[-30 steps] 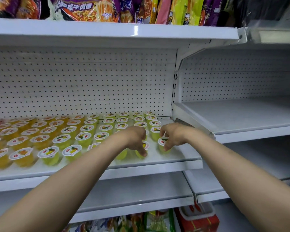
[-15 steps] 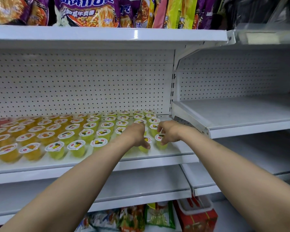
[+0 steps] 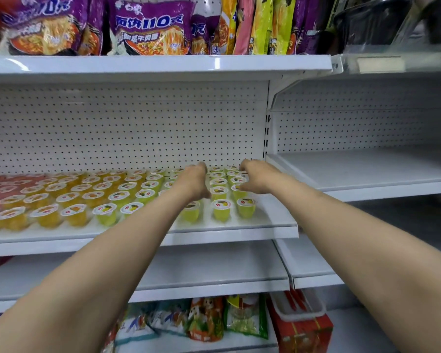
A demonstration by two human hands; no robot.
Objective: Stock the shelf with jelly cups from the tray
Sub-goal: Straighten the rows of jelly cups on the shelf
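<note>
Yellow-green jelly cups (image 3: 221, 210) ranked on the white shelf (image 3: 265, 226)
Left hand (image 3: 192, 183) and right hand (image 3: 256, 178) curl over back cups, grasp unclear; probably straightening rows; next, fetch more from the unseen tray

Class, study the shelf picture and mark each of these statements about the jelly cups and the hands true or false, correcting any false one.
1. The jelly cups stand on the shelf with lids up. True.
2. The left hand and right hand reach over the cups at the shelf's right end. True.
3. The cups at the right end are red. False: they are yellow-green.
4. The top shelf holds bottles. False: noodle packets stand there.
</note>
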